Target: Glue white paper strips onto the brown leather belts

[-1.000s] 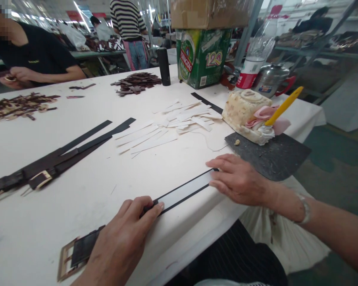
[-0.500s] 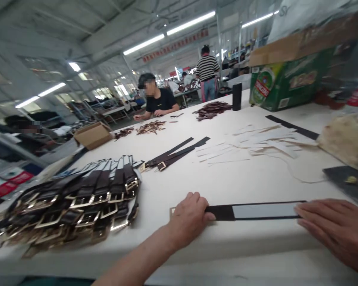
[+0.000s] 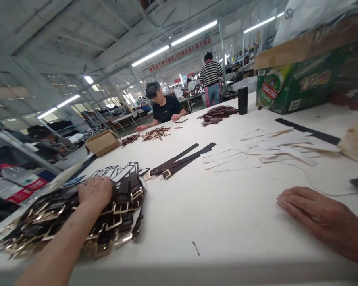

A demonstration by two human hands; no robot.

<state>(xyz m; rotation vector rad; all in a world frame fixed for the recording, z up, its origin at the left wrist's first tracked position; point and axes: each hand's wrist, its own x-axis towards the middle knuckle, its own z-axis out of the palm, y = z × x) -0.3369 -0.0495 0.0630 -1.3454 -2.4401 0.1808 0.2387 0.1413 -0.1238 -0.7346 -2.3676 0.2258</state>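
I am resting my left grip [image 3: 95, 191] on a big pile of dark leather belts [image 3: 124, 194] with gold buckles [image 3: 136, 194]. I cannot tell if my grip is clenching a belt or just lying on top. The pile is lying near the front left edge of the white surface [image 3: 197, 222]. My right grip [image 3: 318, 214] is lying flat and open near the front right edge, and it is holding nothing. Two more belts [image 3: 176, 163] are lying just beside the pile. White strips [image 3: 274, 147] are lying farther right. A green Tsingtao box [image 3: 298, 89] is sitting near the back right edge, beside a black bottle [image 3: 242, 100]. A person [image 3: 165, 108] is sitting at the far end, beside small heaps of brown pieces [image 3: 156, 134].
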